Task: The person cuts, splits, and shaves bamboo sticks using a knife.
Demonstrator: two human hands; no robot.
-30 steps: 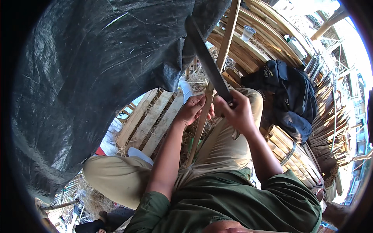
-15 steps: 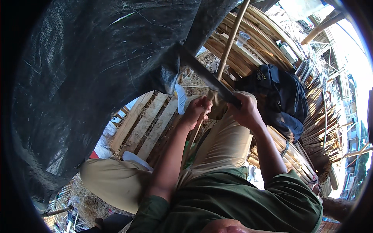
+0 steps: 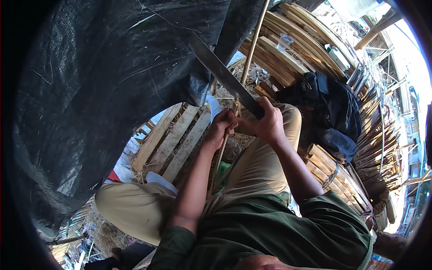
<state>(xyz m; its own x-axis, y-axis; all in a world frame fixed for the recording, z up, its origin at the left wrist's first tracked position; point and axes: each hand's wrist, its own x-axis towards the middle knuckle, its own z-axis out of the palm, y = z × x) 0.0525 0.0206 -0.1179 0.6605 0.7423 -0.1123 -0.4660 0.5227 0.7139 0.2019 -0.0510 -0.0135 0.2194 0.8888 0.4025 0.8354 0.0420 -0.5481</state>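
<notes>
My left hand (image 3: 219,128) is closed around a long thin bamboo pole (image 3: 252,49). The pole rises from between my legs, past my knee, and leaves the view at the top. In my right hand (image 3: 271,123) is a machete (image 3: 223,75), gripped by its dark handle. Its broad blade points up and to the left, crossing the pole just above my left hand. My right thumb reaches over to the left fingers at the pole. Whether the blade's edge touches the pole, I cannot tell.
A black tarp (image 3: 103,81) hangs across the left, close to the blade's tip. Beyond my right knee lies a dark backpack (image 3: 326,105). Stacked wooden strips (image 3: 288,65) hold a plastic cup (image 3: 284,42). Bundled bamboo (image 3: 326,168) lies at the right; slatted boards (image 3: 173,139) are below.
My right hand has moved left, against my left hand, carrying the machete with it. The blade has shifted up and left, and the pole's upper part leans a little further left.
</notes>
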